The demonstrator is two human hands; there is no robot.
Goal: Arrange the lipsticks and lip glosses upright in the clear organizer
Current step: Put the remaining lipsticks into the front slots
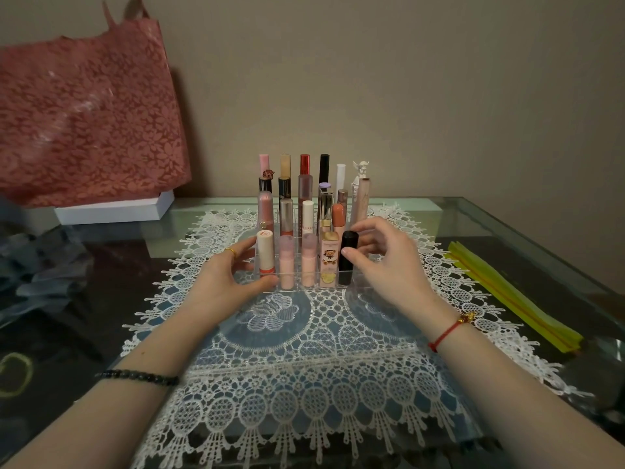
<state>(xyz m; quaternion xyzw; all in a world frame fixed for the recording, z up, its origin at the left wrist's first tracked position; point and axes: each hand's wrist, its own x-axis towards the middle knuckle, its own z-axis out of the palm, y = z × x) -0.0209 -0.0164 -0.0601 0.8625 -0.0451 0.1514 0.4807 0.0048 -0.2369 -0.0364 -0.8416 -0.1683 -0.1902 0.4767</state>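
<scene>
Okay, near first: lace mat covers the middle of the glass table. Left hand grips the organizer at its front-left corner, thumb on the front wall, fingers along the left side, so it looks like a bracing hold. Right hand pinches the black lipstick near the cap, thumb in front, forefinger curled over behind. The tube stands upright in the right-end slot of the front row.

The organizer sits on the mat's far half, toward the table's far edge. Also in the front row are a white lipstick, pink tubes and a patterned square one. Taller glosses stand upright behind.

Handling guess: tubes are light, stiff, smooth and probably slippery. Pinch high and lower straight. The organizer is light and may slide on lace.

Far-left corner: pink bag over a white box. Right edge: yellow strips.
</scene>
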